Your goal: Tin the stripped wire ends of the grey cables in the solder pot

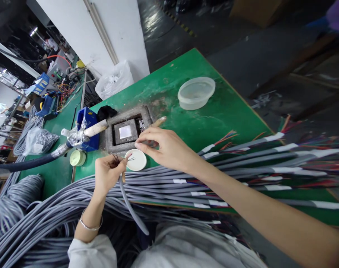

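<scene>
My left hand [109, 172] is closed around the stripped end of a grey cable [132, 208]. Thin coloured wires [130, 157] fan out from its fingers over a round white lid [138, 160]. My right hand [161, 147] is bent at the near right corner of a solder pot [125, 133], thumb and forefinger almost together. What they hold, if anything, is too small to make out. Behind the knuckles pokes a tan stick [160, 121]; whether the hand grips it is hidden. Shiny metal [125, 131] shows in the pot's square well.
Many grey cables [158, 182] run across the green table's [169, 85] front edge, wire ends to the right. An oval plastic tub [196, 95] stands at the back. Left of the pot are a hose nozzle [95, 129], a blue bin [92, 140] and a small round jar [77, 158].
</scene>
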A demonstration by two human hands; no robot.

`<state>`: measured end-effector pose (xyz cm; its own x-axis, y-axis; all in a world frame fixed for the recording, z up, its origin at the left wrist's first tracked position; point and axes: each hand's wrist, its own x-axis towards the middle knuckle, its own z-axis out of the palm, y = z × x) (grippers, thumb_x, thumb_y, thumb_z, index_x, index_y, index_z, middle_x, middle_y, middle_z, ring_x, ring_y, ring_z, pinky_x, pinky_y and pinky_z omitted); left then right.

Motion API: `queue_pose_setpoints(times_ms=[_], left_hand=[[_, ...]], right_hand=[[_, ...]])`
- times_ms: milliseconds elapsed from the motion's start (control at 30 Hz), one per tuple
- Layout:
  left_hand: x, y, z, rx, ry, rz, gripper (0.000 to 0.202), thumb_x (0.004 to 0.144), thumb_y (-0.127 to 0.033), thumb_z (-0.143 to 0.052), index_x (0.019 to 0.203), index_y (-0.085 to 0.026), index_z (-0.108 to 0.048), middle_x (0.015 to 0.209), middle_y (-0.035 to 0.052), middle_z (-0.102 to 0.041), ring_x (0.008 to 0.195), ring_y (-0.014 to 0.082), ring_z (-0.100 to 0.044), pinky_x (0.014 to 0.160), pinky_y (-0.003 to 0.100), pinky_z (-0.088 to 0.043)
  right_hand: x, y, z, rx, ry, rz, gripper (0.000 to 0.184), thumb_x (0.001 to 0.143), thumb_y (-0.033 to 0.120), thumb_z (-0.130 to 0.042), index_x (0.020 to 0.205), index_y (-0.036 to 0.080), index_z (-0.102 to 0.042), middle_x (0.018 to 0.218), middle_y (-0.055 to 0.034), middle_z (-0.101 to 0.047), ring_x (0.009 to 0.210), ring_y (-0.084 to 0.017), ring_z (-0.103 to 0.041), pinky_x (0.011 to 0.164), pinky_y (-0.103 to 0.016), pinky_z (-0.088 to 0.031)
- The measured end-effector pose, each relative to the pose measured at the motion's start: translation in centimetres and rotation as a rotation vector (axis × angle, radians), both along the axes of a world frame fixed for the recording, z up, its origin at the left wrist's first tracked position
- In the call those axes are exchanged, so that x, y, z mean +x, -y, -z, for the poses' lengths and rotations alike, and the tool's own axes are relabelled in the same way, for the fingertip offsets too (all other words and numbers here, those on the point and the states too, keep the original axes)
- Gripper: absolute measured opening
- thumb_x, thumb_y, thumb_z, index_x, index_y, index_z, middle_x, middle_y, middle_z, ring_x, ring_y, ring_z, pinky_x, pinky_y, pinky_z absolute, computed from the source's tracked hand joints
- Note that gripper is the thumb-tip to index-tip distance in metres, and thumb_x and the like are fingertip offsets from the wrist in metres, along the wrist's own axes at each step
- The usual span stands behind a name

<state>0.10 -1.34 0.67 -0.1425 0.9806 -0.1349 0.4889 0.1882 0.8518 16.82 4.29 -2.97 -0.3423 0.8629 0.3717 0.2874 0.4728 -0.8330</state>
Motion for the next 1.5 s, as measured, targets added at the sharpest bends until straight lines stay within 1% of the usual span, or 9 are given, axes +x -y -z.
queue_pose_setpoints(times_ms=[233,467,600,767,933,1133,1300,1400,1500], left_hand=[[0.1,0.4,0.1,-0.001,0.004,0.026,0.031,0.068,-0.040,-0.069,0.056,-0.013,-0.061,0.038,-0.0025,-0.053,0.026,0.0088,-0.046,0.027,0.018,-0.034],[0.7,0.4,0.0,0.042,0.053,-0.025,0.031,0.060,-0.040,-0.075,0.054,-0.012,-0.062,0.037,-0.0027,-0.053,0.025,0.0091,-0.045,0.025,0.018,-0.033],[0.7,0.4,0.3,0.111,0.103,-0.056,0.029,0.063,-0.038,-0.074,0.056,-0.012,-0.062,0.041,-0.0026,-0.055,0.025,0.0081,-0.046,0.025,0.017,-0.033],[0.7,0.6,0.6,0.177,0.152,-0.111,0.030,0.064,-0.038,-0.072,0.056,-0.012,-0.061,0.044,-0.0020,-0.057,0.025,0.0073,-0.045,0.023,0.016,-0.030],[0.9,0.7,0.8,0.225,0.225,-0.136,0.027,0.064,-0.035,-0.073,0.055,-0.012,-0.060,0.043,-0.0018,-0.058,0.023,0.0068,-0.044,0.022,0.015,-0.028],[0.8,0.6,0.7,0.223,0.257,-0.102,0.025,0.065,-0.030,-0.073,0.053,-0.012,-0.060,0.042,-0.0018,-0.058,0.022,0.0072,-0.044,0.021,0.014,-0.028],[0.8,0.6,0.7,0.193,0.254,-0.094,0.022,0.065,-0.027,-0.071,0.053,-0.013,-0.060,0.042,-0.0023,-0.058,0.022,0.0074,-0.044,0.021,0.014,-0.028],[0.5,0.3,0.7,0.151,0.226,-0.087,0.022,0.065,-0.027,-0.070,0.053,-0.013,-0.059,0.042,-0.0022,-0.058,0.023,0.0072,-0.044,0.022,0.015,-0.028],[-0.2,-0.6,1.0,-0.018,0.136,-0.030,0.023,0.063,-0.025,-0.069,0.048,-0.013,-0.056,0.036,-0.0030,-0.053,0.023,0.0065,-0.042,0.023,0.014,-0.027]], right_hand=[[-0.6,0.2,0.1,-0.222,-0.037,-0.145,0.013,0.077,0.023,-0.061,0.076,0.015,-0.071,0.083,-0.0059,-0.070,0.070,-0.014,-0.060,0.061,-0.025,-0.044],[-1.0,0.4,0.0,-0.366,-0.123,-0.195,0.011,0.074,0.022,-0.062,0.070,0.014,-0.069,0.078,-0.0061,-0.069,0.067,-0.014,-0.059,0.060,-0.026,-0.042],[-1.2,0.4,0.0,-0.424,-0.208,-0.198,0.011,0.073,0.020,-0.063,0.067,0.013,-0.068,0.076,-0.0064,-0.068,0.065,-0.013,-0.057,0.061,-0.027,-0.041],[-1.3,0.6,0.0,-0.400,-0.285,-0.211,0.009,0.071,0.020,-0.065,0.066,0.014,-0.069,0.079,-0.0068,-0.069,0.070,-0.014,-0.059,0.061,-0.027,-0.040],[-1.0,0.6,0.0,-0.360,-0.320,-0.229,0.008,0.068,0.021,-0.066,0.065,0.015,-0.071,0.079,-0.0055,-0.070,0.071,-0.014,-0.059,0.058,-0.026,-0.037],[-0.9,0.3,0.2,-0.407,-0.341,-0.135,0.022,0.072,0.032,-0.060,0.073,0.014,-0.071,0.080,-0.0066,-0.069,0.069,-0.015,-0.056,0.059,-0.027,-0.038],[-0.9,0.3,0.2,-0.380,-0.302,-0.154,0.019,0.073,0.028,-0.059,0.073,0.014,-0.071,0.079,-0.0061,-0.069,0.068,-0.014,-0.056,0.057,-0.026,-0.037],[-0.9,0.3,0.2,-0.361,-0.286,-0.113,0.018,0.073,0.027,-0.059,0.074,0.014,-0.072,0.078,-0.0055,-0.069,0.065,-0.013,-0.055,0.056,-0.025,-0.037],[-0.7,0.1,0.1,-0.312,-0.274,-0.016,0.016,0.074,0.024,-0.059,0.074,0.014,-0.071,0.077,-0.0050,-0.069,0.063,-0.012,-0.054,0.057,-0.025,-0.038]])
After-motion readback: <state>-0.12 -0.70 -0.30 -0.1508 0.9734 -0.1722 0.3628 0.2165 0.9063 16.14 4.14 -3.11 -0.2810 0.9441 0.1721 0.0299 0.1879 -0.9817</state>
